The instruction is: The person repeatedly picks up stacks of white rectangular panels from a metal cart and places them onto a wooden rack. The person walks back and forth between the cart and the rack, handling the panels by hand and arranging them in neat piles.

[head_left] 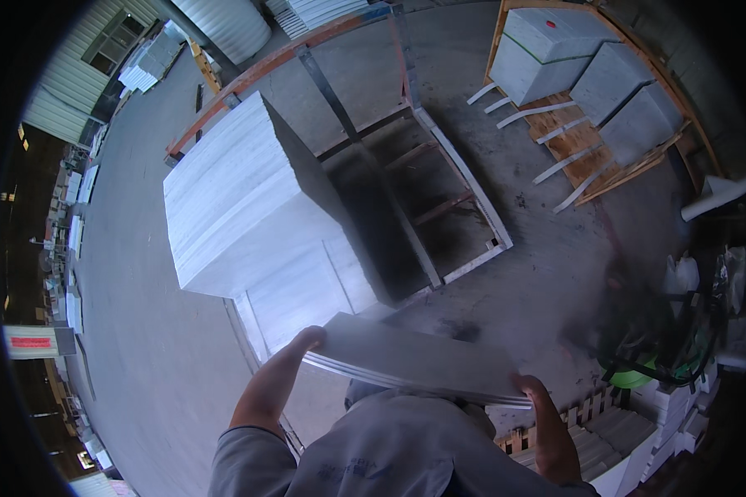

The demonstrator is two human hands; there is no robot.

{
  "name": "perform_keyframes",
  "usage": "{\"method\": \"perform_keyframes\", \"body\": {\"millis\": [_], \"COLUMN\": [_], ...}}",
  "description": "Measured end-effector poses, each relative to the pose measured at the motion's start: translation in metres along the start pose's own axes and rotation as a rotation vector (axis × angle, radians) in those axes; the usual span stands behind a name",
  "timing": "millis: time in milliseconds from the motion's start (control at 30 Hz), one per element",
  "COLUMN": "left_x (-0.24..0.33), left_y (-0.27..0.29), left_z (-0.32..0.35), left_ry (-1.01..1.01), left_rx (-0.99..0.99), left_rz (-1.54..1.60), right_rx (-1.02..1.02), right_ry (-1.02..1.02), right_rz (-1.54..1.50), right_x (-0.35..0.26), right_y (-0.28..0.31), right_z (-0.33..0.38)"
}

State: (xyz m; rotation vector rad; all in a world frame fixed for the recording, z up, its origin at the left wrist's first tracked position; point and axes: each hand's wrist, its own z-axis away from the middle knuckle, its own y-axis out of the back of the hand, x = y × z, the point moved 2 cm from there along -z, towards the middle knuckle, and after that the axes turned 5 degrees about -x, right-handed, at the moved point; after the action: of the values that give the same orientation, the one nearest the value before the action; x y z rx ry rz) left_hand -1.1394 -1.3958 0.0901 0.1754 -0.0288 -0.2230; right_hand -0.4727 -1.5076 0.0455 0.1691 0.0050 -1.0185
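Across the front of my body I carry a short stack of long, flat pale-grey slabs (419,354), stone by the look of them. Their layered edges show along the side facing me. My left hand (311,336) is closed on the left end, and my right hand (529,386) grips the right end; the fingers under the slabs are hidden. Just ahead of the left end, a large block of white slabs packed together (249,195) rests on a metal frame rack (471,207).
An open wooden crate (547,124) with wrapped grey-white blocks (547,50) stands at the far right. Dark and green equipment (638,373) sits on the right, by stacked pale slabs (613,435). The rack's rusty rail (257,73) runs along the far side.
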Motion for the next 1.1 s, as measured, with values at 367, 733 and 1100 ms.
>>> {"method": "perform_keyframes", "body": {"millis": [367, 733, 1100], "left_x": [0.121, 0.191, 0.258], "left_y": [0.118, 0.267, 0.436], "left_z": [-0.133, -0.213, -0.145], "left_ry": [-0.23, -0.274, -0.153], "left_rx": [0.237, 0.344, 0.221], "left_rz": [-0.199, 0.182, 0.331], "right_rx": [0.08, 0.262, 0.311], "right_ry": [-0.027, 0.305, 0.079], "right_rz": [-0.349, -0.244, -0.211], "right_x": [0.063, 0.045, -0.074], "right_y": [0.132, 0.27, 0.412], "right_z": [0.079, 0.019, 0.07]}}
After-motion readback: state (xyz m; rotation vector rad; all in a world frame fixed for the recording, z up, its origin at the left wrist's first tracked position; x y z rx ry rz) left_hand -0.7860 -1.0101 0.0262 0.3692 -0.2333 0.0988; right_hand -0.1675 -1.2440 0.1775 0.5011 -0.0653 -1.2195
